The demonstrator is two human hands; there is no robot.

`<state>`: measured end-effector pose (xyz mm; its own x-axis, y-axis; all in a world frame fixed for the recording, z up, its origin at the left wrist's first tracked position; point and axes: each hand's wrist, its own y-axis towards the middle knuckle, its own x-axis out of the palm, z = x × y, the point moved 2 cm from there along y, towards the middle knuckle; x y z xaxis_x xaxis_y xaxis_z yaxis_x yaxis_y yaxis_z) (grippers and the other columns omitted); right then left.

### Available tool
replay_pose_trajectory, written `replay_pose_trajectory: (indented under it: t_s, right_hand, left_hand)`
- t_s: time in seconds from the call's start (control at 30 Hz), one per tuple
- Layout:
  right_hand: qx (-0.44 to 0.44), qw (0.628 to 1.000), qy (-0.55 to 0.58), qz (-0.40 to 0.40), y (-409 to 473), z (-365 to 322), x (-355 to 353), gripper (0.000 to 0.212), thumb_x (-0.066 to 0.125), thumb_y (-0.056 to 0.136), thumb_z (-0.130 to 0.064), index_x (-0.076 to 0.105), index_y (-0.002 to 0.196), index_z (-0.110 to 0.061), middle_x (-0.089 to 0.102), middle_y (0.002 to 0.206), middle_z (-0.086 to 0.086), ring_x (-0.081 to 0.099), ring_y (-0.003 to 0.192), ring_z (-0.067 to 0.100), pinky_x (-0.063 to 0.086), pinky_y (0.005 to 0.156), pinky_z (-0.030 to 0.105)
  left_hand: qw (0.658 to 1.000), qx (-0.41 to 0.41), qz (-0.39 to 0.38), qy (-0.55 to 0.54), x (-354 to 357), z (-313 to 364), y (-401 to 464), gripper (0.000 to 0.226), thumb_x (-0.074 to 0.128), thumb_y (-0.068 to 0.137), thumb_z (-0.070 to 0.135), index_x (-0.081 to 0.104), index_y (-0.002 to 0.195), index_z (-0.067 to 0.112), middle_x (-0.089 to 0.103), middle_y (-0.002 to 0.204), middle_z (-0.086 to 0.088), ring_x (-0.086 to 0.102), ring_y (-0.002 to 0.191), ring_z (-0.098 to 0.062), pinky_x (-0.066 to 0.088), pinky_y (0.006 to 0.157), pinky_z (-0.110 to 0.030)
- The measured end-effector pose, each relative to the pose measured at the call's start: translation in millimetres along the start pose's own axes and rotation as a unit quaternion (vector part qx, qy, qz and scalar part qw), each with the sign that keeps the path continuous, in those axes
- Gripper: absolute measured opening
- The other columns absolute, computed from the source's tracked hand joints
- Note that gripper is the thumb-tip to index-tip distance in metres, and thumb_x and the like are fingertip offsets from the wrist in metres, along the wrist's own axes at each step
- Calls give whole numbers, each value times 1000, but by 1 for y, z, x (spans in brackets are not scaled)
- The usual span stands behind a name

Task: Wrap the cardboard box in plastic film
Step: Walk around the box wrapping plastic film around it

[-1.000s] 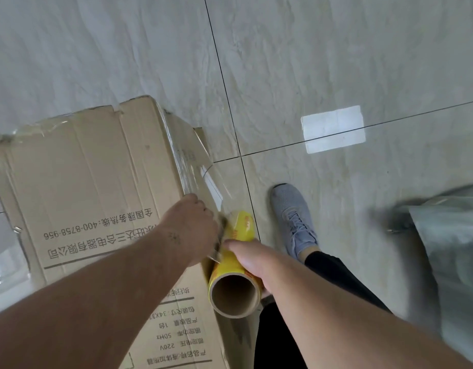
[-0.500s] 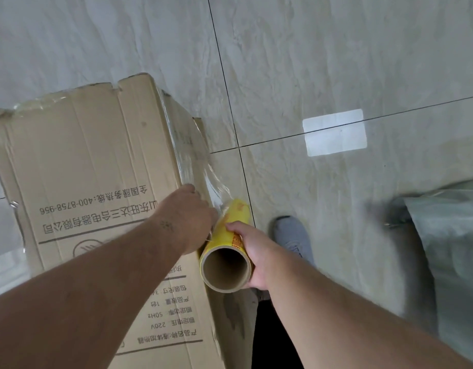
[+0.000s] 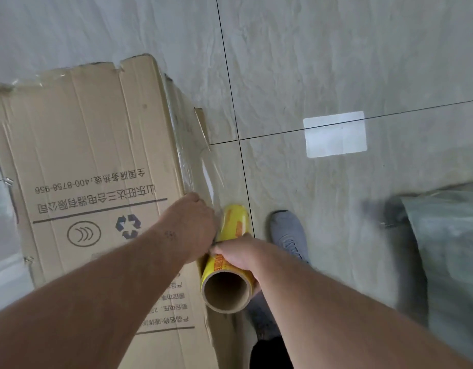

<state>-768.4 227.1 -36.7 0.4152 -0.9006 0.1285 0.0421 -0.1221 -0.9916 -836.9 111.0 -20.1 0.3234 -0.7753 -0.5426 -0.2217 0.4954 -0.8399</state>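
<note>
Pale marble floor tiles [image 3: 336, 49] filled the frame, and the cardboard box [image 3: 91, 161] lay on them to the left, tall and narrow, its long axis running from near to far. Film already clung along its right face, glinting. The yellow roll of plastic film [image 3: 231, 249] sat just beside that right edge, its axis near-parallel to the box's length, open cardboard core facing the camera. And the grip: the right hand [image 3: 239, 255] was closed over the roll's middle from the right side, fingers curled around it. The left hand [image 3: 194, 222] was nearer the box, resting at the right top edge, fingers bent down between box and roll; it probably pinched the loose sheet of film [image 3: 203, 169] there, though the fingertips were hidden and I couldn't say for sure. That sheet stretched away to the far right corner. A grey shoe [image 3: 288, 235] stood right of the roll. Next pull, by my reckoning, ran along the box's length.
</note>
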Motion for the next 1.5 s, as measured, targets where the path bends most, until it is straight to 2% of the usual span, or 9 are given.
replay_pose_trajectory:
  t_s: [0.1,0.2,0.33,0.43,0.7,0.9,1.07,1.23,1.5]
  right_hand:
    - [-40,999,-21,8,3,-1,1,99,60,99,-72,23,173,-18,58,150,21,66,124,40,56,109,51]
    - [20,985,171,17,15,29,14,104,69,74,-79,42,161,-28,75,128,16,77,105,38,66,94,57]
    - [52,875,478,-52,21,62,32,69,87,85,-59,69,136,-17,84,115,19,82,109,39,62,102,60]
    - [28,843,533,-59,26,62,37,62,87,87,-52,70,134,-16,85,112,20,82,105,38,66,89,51]
    - [-5,971,231,57,45,93,43,126,86,44,-72,47,159,-40,74,134,6,74,117,35,59,109,54]
    - [1,998,68,14,33,61,32,121,70,87,-73,8,177,-22,46,167,18,54,145,42,47,121,51]
    - [44,959,279,29,30,91,34,80,70,95,-67,48,160,-27,75,133,14,77,111,37,63,89,50]
    - [66,874,480,-47,34,109,56,76,95,75,-53,70,134,-11,84,109,24,83,102,42,63,102,60]
    - [20,990,136,39,32,120,55,117,84,53,-71,48,156,-29,67,139,7,68,122,33,54,113,49]
  left_hand:
    - [1000,-2,11,-27,6,11,-7,28,41,102,29,61,119,21,69,119,-5,62,111,-26,40,104,-45]
    - [999,-5,20,-26,8,10,-8,29,40,103,28,61,121,21,69,120,-4,62,113,-26,39,105,-44]
    - [1000,-10,23,-11,4,10,-6,25,42,101,23,59,120,20,71,117,-3,63,114,-26,37,106,-41]
    - [1000,-12,19,-4,4,11,-7,26,40,102,24,57,121,20,70,119,-5,62,116,-27,36,106,-42]
    - [1000,-5,-9,6,-5,21,-8,27,49,99,26,67,119,23,69,116,-2,62,112,-25,35,104,-42]
    - [999,24,5,34,10,32,-16,30,47,101,28,69,120,19,69,122,-5,61,115,-27,39,104,-45]
    - [998,62,21,-7,20,46,-22,32,51,91,11,70,116,20,70,124,-3,63,117,-28,41,104,-42]
    - [998,42,35,-43,21,57,-23,24,49,94,14,64,111,21,72,113,-5,67,108,-30,39,98,-41]
    - [999,33,23,-22,18,71,-28,24,49,97,19,63,115,22,69,116,-5,64,108,-28,38,100,-43]
